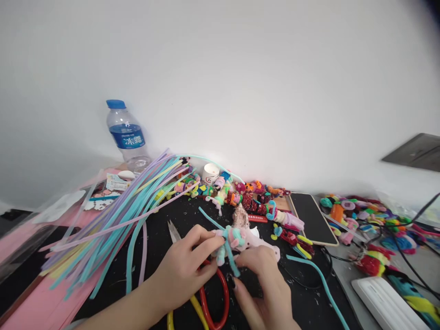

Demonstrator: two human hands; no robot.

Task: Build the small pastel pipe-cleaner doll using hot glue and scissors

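My left hand (185, 263) pinches a small pastel pipe-cleaner figure (235, 236) in pink and mint at the middle of the black mat. A blue pipe-cleaner end sticks out from it to the upper left, and another hangs down. My right hand (266, 284) is beside the figure's lower right, its thumb and forefinger near the hanging blue end; whether they touch it is hard to tell. Under my hands lie scissors (225, 300) with red and yellow handles, partly covered by my left hand. A pale pink piece (264, 245) lies behind my right hand.
Pastel pipe cleaners (137, 220) spread across the left. A water bottle (127, 135) leans by the wall. Several finished figures (247, 199) line the back, and more lie at the right near a phone (312, 217), cables and a white device (385, 302). A loose blue pipe cleaner (323, 279) lies right.
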